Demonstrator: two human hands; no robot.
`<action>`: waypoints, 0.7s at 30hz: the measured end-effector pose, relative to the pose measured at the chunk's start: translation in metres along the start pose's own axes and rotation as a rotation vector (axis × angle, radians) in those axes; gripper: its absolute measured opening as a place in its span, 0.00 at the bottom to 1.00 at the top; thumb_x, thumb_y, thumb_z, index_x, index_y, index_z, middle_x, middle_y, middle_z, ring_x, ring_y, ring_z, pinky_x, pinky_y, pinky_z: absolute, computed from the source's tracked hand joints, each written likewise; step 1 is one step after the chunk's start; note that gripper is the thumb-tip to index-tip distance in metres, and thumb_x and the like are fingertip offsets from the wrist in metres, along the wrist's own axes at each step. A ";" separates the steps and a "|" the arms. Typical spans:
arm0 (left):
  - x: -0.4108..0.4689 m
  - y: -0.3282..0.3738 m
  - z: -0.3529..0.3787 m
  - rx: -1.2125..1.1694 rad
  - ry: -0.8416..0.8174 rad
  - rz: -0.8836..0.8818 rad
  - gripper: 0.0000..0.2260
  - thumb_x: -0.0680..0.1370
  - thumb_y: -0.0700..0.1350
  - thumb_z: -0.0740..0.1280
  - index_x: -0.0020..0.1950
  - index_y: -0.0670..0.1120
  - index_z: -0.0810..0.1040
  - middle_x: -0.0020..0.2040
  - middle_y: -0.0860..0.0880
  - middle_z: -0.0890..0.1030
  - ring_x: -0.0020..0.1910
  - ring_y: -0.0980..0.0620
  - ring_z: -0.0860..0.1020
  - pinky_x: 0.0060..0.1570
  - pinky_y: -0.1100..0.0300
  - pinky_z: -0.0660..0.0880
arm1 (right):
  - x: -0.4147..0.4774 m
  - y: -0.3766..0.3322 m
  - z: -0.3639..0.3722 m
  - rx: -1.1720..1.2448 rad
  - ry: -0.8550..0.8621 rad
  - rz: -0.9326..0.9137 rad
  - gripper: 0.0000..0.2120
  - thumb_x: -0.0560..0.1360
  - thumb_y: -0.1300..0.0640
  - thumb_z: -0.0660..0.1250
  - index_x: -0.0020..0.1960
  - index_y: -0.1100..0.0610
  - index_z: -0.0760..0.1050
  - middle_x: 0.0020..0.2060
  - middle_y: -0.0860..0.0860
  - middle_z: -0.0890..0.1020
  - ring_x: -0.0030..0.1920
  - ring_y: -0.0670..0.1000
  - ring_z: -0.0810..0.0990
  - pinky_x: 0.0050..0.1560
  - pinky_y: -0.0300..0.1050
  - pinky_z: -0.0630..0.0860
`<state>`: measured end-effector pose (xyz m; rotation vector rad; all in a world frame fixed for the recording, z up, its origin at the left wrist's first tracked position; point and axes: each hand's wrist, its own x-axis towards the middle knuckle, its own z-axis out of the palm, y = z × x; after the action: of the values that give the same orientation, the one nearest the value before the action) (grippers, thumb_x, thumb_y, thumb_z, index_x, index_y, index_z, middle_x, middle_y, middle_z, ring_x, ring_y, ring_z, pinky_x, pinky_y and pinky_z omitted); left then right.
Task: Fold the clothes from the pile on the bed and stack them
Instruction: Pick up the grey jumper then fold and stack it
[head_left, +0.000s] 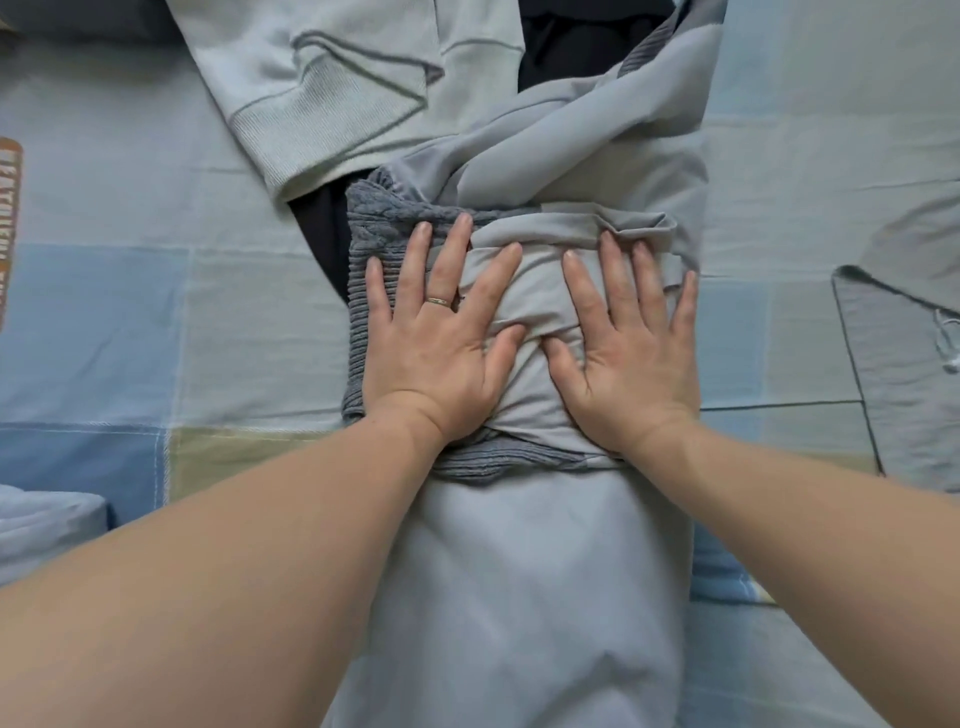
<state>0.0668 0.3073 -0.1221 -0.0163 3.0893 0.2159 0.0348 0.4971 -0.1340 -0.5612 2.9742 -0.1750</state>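
Risk: my left hand (441, 338) and right hand (628, 343) press the grey fold (535, 291) flat, fingers (615, 275) spread; lifting unevenly, I could let it spring open over the knit (384, 228).

Bedsheet (130, 322): checked, squares of pale blue, mid blue and sandy beige, thin white lines between; smooth garment (519, 571): plain light grey; knit trim (374, 228): darker grey, ribbed and cabled; sweatshirt (332, 67): pale grey-green, ribbed cuff; dark garment (571, 47): black; side garment (893, 332): grey; drawstring (948, 338): white; ring (439, 301): gold-coloured; edge strip (10, 218): orange-brown, white lettering.
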 end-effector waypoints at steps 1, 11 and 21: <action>0.001 0.000 0.000 0.001 -0.001 -0.001 0.28 0.79 0.64 0.53 0.80 0.60 0.58 0.83 0.48 0.54 0.81 0.41 0.51 0.75 0.35 0.46 | 0.000 -0.001 0.000 0.003 0.001 0.000 0.35 0.77 0.37 0.52 0.81 0.48 0.54 0.81 0.54 0.56 0.80 0.59 0.55 0.76 0.70 0.46; -0.021 0.033 -0.043 -0.015 -0.179 -0.161 0.29 0.82 0.63 0.52 0.81 0.62 0.46 0.83 0.50 0.39 0.81 0.44 0.38 0.75 0.34 0.39 | -0.025 -0.014 -0.044 0.169 -0.324 0.101 0.34 0.82 0.36 0.48 0.82 0.46 0.41 0.82 0.50 0.41 0.81 0.52 0.38 0.77 0.64 0.36; -0.212 0.041 -0.038 -0.001 -0.451 -0.087 0.32 0.81 0.66 0.51 0.82 0.58 0.44 0.83 0.50 0.40 0.81 0.43 0.39 0.76 0.36 0.45 | -0.204 -0.044 -0.044 0.207 -0.520 0.125 0.33 0.82 0.37 0.51 0.82 0.44 0.42 0.81 0.50 0.38 0.81 0.53 0.36 0.78 0.62 0.41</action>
<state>0.2767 0.3446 -0.0691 -0.0885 2.6330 0.1867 0.2341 0.5353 -0.0670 -0.3309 2.4393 -0.2742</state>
